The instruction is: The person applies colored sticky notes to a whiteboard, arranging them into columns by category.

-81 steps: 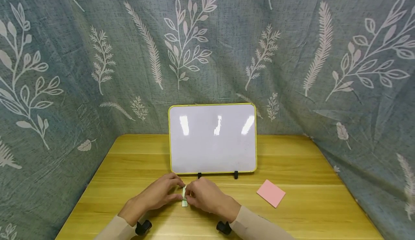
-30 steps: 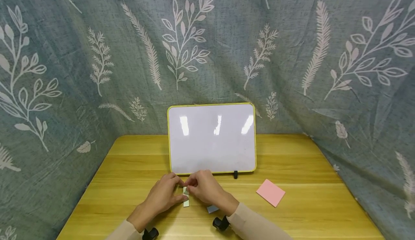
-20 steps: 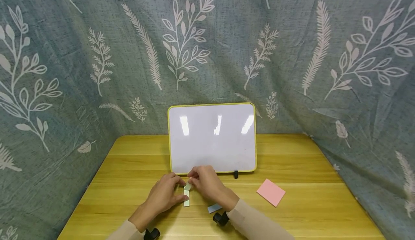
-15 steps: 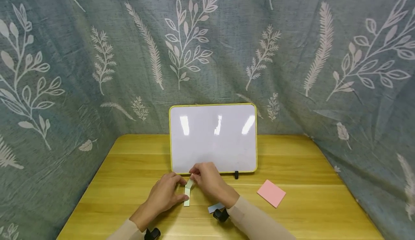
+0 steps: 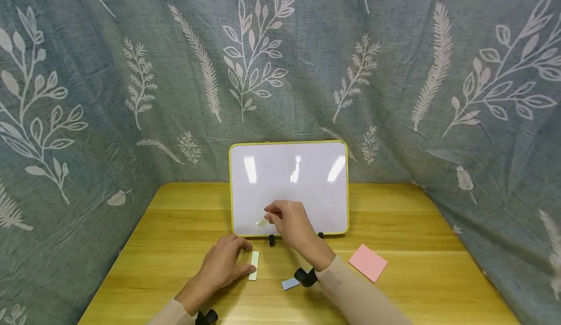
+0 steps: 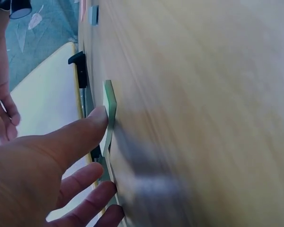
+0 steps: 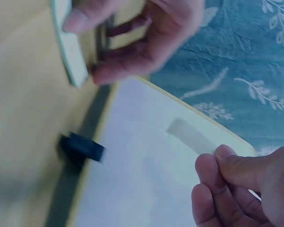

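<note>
My right hand (image 5: 289, 220) pinches a pale green sticky note strip (image 5: 262, 222) between thumb and forefinger, in front of the lower left part of the whiteboard (image 5: 302, 188). In the right wrist view the thin strip (image 7: 191, 135) slants away from the fingertips; whether it touches the board, I cannot tell. On the table lies the narrow light green sticky note pad (image 5: 255, 258). The thumb of my left hand (image 5: 223, 261) presses on this pad, as the left wrist view shows, while its other fingers spread loosely beyond the pad's edge.
The yellow-framed whiteboard leans back on small black stand feet (image 5: 271, 240). A small blue sticky note pad (image 5: 289, 283) lies below my right wrist, partly covered. Farther right is a pink sticky note pad (image 5: 368, 263). A patterned curtain (image 5: 280, 71) surrounds the wooden table (image 5: 184, 218).
My right hand has peeled the top green strip off its pad and carried it up and forward to the whiteboard. The left hand stays at the pad; the blue pad shows more.
</note>
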Action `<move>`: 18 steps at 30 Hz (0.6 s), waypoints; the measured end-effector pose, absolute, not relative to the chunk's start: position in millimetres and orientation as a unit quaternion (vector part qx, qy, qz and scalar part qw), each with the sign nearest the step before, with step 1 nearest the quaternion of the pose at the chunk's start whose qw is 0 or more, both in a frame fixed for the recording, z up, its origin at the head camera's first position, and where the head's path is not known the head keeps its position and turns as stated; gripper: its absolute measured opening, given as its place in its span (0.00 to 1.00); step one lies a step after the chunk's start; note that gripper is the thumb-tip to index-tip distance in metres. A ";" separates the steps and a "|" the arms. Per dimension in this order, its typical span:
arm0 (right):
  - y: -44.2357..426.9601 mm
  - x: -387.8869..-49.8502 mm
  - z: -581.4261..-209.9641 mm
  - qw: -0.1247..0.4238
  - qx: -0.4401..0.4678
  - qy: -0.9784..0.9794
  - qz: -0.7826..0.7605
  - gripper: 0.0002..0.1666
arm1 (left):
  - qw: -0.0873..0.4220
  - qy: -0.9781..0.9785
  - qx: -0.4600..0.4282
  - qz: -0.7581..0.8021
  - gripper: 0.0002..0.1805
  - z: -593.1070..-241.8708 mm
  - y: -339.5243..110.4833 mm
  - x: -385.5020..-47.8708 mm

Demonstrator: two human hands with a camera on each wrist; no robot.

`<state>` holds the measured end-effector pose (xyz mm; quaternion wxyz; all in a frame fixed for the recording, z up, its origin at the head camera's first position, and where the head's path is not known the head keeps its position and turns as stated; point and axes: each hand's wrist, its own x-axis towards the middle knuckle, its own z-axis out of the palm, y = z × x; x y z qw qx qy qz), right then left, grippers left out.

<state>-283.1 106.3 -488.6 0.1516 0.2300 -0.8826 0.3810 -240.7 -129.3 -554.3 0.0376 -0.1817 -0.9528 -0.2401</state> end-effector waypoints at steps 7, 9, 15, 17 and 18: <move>121.0 -289.2 -471.1 0.210 0.239 -0.869 0.378 0.05 | 0.038 -0.942 -0.178 -0.282 0.27 -550.5 -133.5 -249.2; 125.5 -290.1 -469.4 0.224 0.242 -0.865 0.378 0.04 | 0.040 -0.939 -0.164 -0.301 0.25 -546.5 -134.2 -252.9; 139.9 -291.9 -465.4 0.270 0.241 -0.848 0.388 0.05 | 0.112 -0.922 -0.140 -0.344 0.23 -528.1 -135.5 -270.9; 143.7 -294.4 -463.3 0.285 0.243 -0.841 0.391 0.05 | 0.152 -0.912 -0.135 -0.356 0.26 -520.8 -137.2 -281.5; 145.3 -296.1 -462.2 0.292 0.243 -0.838 0.391 0.06 | 0.172 -0.907 -0.132 -0.362 0.27 -516.9 -138.2 -287.4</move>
